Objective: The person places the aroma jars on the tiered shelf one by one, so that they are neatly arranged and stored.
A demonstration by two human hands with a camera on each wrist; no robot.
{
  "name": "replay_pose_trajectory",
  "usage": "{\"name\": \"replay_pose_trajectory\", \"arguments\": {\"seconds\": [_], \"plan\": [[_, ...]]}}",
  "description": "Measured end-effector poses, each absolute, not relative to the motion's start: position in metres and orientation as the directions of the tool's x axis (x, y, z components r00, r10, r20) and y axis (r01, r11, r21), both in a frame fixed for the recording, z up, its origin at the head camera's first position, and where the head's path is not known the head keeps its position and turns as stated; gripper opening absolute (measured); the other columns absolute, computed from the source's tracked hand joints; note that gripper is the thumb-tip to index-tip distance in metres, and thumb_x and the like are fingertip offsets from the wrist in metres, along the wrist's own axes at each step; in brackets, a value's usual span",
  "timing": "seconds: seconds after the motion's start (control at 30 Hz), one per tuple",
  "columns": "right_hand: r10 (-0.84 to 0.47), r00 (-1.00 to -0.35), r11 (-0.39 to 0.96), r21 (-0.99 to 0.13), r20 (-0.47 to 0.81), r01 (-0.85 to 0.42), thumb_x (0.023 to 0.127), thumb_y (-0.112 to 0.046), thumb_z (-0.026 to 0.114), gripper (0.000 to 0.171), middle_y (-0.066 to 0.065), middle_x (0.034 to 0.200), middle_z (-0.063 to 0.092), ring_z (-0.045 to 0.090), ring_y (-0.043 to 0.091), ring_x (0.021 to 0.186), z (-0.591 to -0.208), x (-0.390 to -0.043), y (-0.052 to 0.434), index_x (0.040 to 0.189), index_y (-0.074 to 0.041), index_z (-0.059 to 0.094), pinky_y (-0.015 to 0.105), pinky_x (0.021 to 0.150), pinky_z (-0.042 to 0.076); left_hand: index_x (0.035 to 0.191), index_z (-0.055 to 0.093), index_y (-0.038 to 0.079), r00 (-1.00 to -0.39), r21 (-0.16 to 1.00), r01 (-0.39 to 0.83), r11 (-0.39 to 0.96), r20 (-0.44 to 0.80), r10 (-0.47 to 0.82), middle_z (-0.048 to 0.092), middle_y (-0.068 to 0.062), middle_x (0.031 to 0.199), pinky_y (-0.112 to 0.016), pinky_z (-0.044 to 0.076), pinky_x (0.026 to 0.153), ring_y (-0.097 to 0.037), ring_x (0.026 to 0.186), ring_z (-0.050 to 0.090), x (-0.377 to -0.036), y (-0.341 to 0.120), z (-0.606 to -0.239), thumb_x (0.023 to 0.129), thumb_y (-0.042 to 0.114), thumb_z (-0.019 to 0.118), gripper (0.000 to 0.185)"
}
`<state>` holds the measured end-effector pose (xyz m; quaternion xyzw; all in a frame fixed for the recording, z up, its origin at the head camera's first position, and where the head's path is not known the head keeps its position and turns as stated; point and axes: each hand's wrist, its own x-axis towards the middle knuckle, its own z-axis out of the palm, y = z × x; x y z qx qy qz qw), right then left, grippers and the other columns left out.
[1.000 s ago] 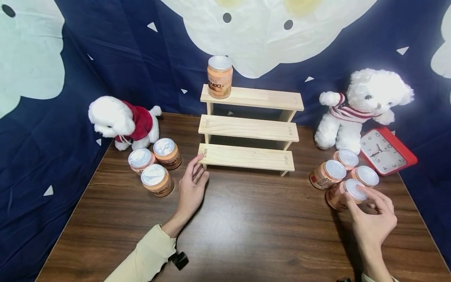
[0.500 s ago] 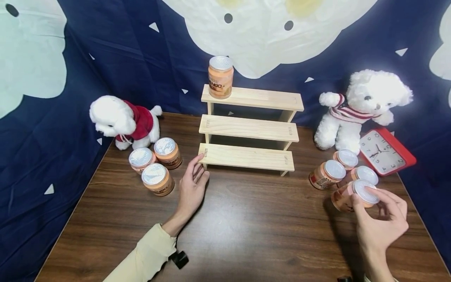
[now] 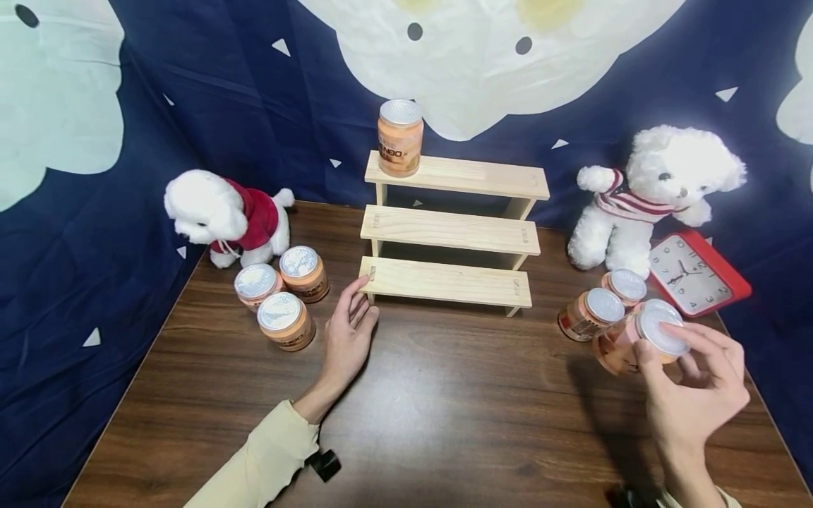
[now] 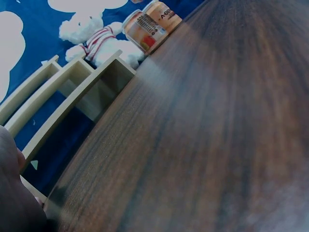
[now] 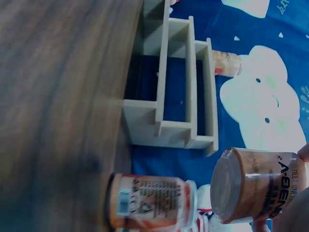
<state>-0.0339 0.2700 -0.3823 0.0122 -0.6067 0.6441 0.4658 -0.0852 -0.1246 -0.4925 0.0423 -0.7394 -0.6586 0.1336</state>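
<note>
My right hand (image 3: 699,388) pinches a clear jar (image 3: 619,349) by its silver lid and holds it tilted, off the table. In the right wrist view the held jar (image 5: 263,186) shows its base and dark lettering over orange contents. Beside it stand similar jars (image 3: 584,317), one mostly hidden behind the held one. My left hand (image 3: 346,339) touches the left end of the lowest step of a three-step wooden shelf (image 3: 444,282), fingers fairly straight. In the left wrist view this hand (image 4: 17,188) lies against the shelf's end. Another jar (image 3: 400,141) stands on the top step's left.
Three jars (image 3: 286,321) stand at the left, before a plush dog (image 3: 222,219) in red. A white plush bear (image 3: 660,190) sits at the back right with a red clock (image 3: 699,271) next to it. A patterned blue cloth (image 3: 254,92) hangs behind the brown table (image 3: 419,409).
My right hand has lifted the jar from the table and drawn it slightly right and up, so it now covers much of the jar behind. The left hand stays at the shelf.
</note>
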Motion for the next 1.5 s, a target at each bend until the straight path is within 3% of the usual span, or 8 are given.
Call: {"name": "replay_pose_trajectory", "arguments": {"seconds": [0.2, 0.33, 0.5, 0.83, 0.93, 1.03, 1.27, 1.5], "plan": [[0.561, -0.584, 0.095, -0.746, 0.587, -0.659, 0.067, 0.026, 0.081, 0.037, 0.018, 0.111, 0.066, 0.062, 0.025, 0.108, -0.372, -0.040, 0.264, 0.101, 0.033, 0.068, 0.018, 0.084, 0.067, 0.154, 0.066, 0.019, -0.953, 0.979, 0.152, 0.137, 0.182, -0.244, 0.063, -0.020, 0.156, -0.031, 0.055, 0.118, -0.035, 0.140, 0.064, -0.087, -0.126, -0.501, 0.102, 0.003, 0.071, 0.055], [0.529, -0.595, 0.072, -0.731, 0.605, -0.679, 0.067, 0.025, 0.082, 0.037, 0.019, 0.110, 0.066, 0.059, 0.025, 0.110, -0.365, -0.047, 0.259, 0.100, 0.033, 0.069, 0.020, 0.088, 0.067, 0.154, 0.065, 0.016, -0.945, 0.970, 0.197, 0.143, 0.227, -0.237, 0.062, -0.025, 0.155, -0.034, 0.056, 0.118, -0.039, 0.140, 0.064, -0.087, -0.126, -0.502, 0.102, 0.004, 0.070, 0.054], [0.484, -0.614, 0.034, -0.715, 0.623, -0.698, 0.067, 0.026, 0.081, 0.036, 0.020, 0.111, 0.066, 0.059, 0.026, 0.111, -0.361, -0.054, 0.253, 0.100, 0.033, 0.068, 0.019, 0.085, 0.065, 0.155, 0.064, 0.014, -0.949, 0.974, 0.171, 0.146, 0.202, -0.241, 0.062, -0.023, 0.156, -0.032, 0.054, 0.119, -0.039, 0.142, 0.063, -0.087, -0.125, -0.497, 0.101, 0.001, 0.069, 0.055], [0.391, -0.629, 0.202, -0.729, 0.672, -0.654, 0.074, 0.015, 0.084, 0.033, 0.011, 0.112, 0.073, 0.062, 0.023, 0.114, -0.348, -0.064, 0.235, 0.100, 0.030, 0.069, 0.016, 0.085, 0.058, 0.156, 0.062, 0.010, -0.964, 0.988, 0.118, 0.102, 0.139, -0.227, 0.060, -0.023, 0.158, -0.036, 0.051, 0.124, -0.034, 0.145, 0.059, -0.085, -0.122, -0.488, 0.103, -0.006, 0.068, 0.055], [0.359, -0.645, 0.260, -0.736, 0.674, -0.625, 0.075, 0.011, 0.085, 0.033, 0.007, 0.111, 0.073, 0.061, 0.020, 0.111, -0.344, -0.069, 0.230, 0.101, 0.027, 0.072, 0.011, 0.073, 0.053, 0.156, 0.062, 0.010, -0.963, 0.987, 0.120, 0.102, 0.141, -0.228, 0.060, -0.021, 0.159, -0.034, 0.051, 0.123, -0.033, 0.145, 0.059, -0.085, -0.123, -0.488, 0.103, -0.007, 0.068, 0.055], [0.337, -0.660, 0.230, -0.739, 0.671, -0.634, 0.076, 0.009, 0.087, 0.034, 0.008, 0.111, 0.072, 0.060, 0.018, 0.107, -0.343, -0.076, 0.224, 0.102, 0.026, 0.073, 0.007, 0.063, 0.046, 0.156, 0.061, 0.011, -0.964, 0.987, 0.120, 0.103, 0.141, -0.227, 0.059, -0.019, 0.159, -0.032, 0.051, 0.123, -0.032, 0.145, 0.060, -0.085, -0.124, -0.488, 0.103, -0.007, 0.069, 0.057], [0.298, -0.683, 0.091, -0.732, 0.667, -0.675, 0.076, 0.013, 0.086, 0.036, 0.012, 0.116, 0.071, 0.061, 0.023, 0.114, -0.344, -0.098, 0.211, 0.106, 0.027, 0.072, 0.019, 0.087, 0.059, 0.157, 0.061, 0.012, -0.964, 0.988, 0.112, 0.103, 0.133, -0.228, 0.061, -0.021, 0.158, -0.030, 0.052, 0.122, -0.031, 0.144, 0.060, -0.085, -0.125, -0.489, 0.103, -0.007, 0.068, 0.057], [0.270, -0.686, 0.094, -0.727, 0.676, -0.680, 0.076, 0.009, 0.089, 0.036, 0.012, 0.117, 0.071, 0.063, 0.019, 0.104, -0.341, -0.113, 0.198, 0.107, 0.022, 0.075, 0.014, 0.066, 0.051, 0.157, 0.061, 0.011, -0.965, 0.988, 0.111, 0.104, 0.133, -0.228, 0.060, -0.020, 0.158, -0.031, 0.052, 0.122, -0.031, 0.144, 0.060, -0.084, -0.123, -0.488, 0.103, -0.007, 0.068, 0.057]]}}
